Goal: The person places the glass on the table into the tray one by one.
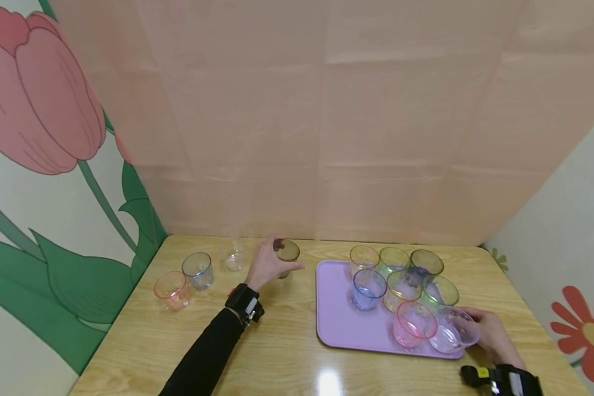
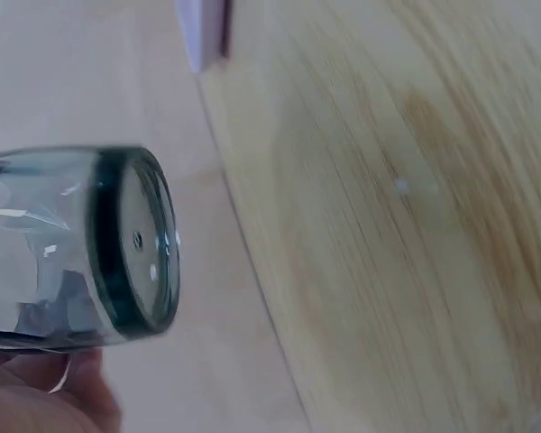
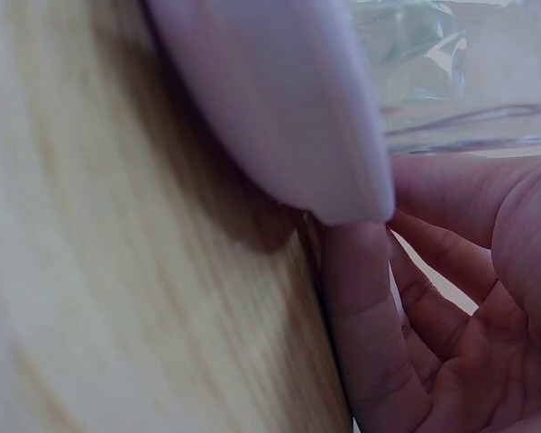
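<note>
Dark glass hanging near desk's back edge

Left grip is pinching it; the step looks like shifting one glass, next calling for level lowering. Right grip is resting at the tray's near right corner, its hold unclear. Eight glasses are standing on the tray, three more glasses toward the desk's left edge.

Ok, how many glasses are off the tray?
4: pinkish glass and blue-grey glass at left, clear glass right of them, dark-rimmed glass in the left hand.

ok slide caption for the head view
Left hand holds a tinted glass, right hand the edge of a purple tray of glasses.
</note>
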Demonstrator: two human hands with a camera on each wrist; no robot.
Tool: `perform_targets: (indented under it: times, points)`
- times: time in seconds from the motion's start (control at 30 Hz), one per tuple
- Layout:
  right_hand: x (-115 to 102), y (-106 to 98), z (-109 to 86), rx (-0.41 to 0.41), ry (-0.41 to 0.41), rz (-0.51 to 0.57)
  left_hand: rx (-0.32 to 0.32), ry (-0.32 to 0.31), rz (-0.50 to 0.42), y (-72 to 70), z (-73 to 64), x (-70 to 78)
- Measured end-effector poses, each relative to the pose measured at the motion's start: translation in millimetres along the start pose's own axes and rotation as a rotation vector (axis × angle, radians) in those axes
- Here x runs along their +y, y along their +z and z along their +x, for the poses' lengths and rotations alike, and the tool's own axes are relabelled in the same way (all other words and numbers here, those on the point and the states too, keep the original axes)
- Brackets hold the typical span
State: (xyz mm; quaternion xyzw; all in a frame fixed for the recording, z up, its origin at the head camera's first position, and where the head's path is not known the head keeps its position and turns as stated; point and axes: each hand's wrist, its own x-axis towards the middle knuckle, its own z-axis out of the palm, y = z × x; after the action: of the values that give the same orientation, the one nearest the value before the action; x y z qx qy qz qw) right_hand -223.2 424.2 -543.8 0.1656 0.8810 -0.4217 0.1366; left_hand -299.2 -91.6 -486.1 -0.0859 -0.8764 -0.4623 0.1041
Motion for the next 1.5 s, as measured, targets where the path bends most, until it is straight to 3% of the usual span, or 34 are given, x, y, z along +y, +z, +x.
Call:
perform_targets:
  times: [0.1,0.43,0.6,0.83,1.17,1.37,1.5]
  points:
    - [0.1,-0.3,-1.2,-0.001,-0.005,-0.001,-0.035,0.013,-0.016,4.8,-3.1,4.8]
    - [2.1,-0.5,-2.1,0.010,-0.027,-0.017,-0.178,-0.053,-0.007,20.9,-13.0,16.6]
    - [5.0,-1.3,-0.4,0.008,-0.057,-0.023,-0.247,0.020,-0.011,28.4,-17.7,16.7]
    - [5.1,-2.0,1.1,-0.004,-0.049,-0.022,-0.278,0.115,-0.059,39.1,-25.0,20.6]
    - [3.8,-2.5,2.2,-0.002,-0.032,-0.027,-0.397,0.136,-0.199,59.5,-38.4,32.7]
    - [3.6,-0.8,0.3,0.003,-0.029,-0.024,-0.417,0.120,-0.177,74.4,-52.2,41.6]
    - [3.2,-1.3,-0.8,0.003,-0.053,-0.027,-0.457,0.166,-0.121,81.0,-58.2,47.0]
